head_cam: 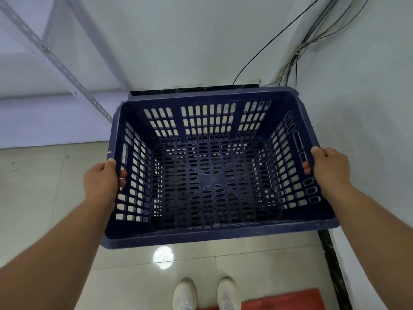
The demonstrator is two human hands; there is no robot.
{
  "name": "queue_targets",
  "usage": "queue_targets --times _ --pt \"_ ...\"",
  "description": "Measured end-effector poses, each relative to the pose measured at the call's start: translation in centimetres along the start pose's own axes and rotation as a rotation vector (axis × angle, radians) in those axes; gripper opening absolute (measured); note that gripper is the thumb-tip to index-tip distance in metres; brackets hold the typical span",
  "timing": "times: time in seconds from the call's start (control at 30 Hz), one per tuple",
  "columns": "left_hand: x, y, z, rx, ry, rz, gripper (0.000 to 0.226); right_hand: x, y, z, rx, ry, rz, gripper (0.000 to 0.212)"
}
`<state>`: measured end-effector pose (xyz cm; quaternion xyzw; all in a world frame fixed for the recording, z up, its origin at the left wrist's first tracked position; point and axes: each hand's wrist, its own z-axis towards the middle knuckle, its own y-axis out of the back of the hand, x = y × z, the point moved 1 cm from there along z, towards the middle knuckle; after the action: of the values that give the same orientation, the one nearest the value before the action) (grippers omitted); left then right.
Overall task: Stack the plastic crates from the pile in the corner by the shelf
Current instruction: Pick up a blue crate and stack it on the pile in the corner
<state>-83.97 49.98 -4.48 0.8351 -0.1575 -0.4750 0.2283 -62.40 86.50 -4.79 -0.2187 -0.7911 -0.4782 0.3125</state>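
Observation:
A dark blue slotted plastic crate [212,229] fills the middle of the view, open side up and empty. It sits in the corner between two white walls; whether it rests on the floor or hangs in the air I cannot tell. My left hand [101,180] grips its left rim, fingers curled through the side wall. My right hand [328,167] grips the right rim the same way. A red crate edge [279,302] shows at the bottom, right beside my shoes.
A white metal shelf post [55,61] slants down at the left, ending near the crate's back left corner. Loose cables [297,52] hang down the wall corner at the upper right. A black skirting strip [330,253] runs along the right wall. Pale floor tiles lie left.

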Motion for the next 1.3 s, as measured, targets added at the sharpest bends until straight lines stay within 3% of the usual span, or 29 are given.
queue_targets --times 0.73,1.3 --pt "-2.2 -2.9 3.8 -0.010 0.015 0.015 0.028 2.3 -3.2 3.6 -0.007 -0.051 -0.036 0.026" --pt "-2.4 -0.8 1.6 -0.041 0.032 -0.058 0.030 2.9 -0.8 1.3 -0.038 0.002 -0.006 0.026"
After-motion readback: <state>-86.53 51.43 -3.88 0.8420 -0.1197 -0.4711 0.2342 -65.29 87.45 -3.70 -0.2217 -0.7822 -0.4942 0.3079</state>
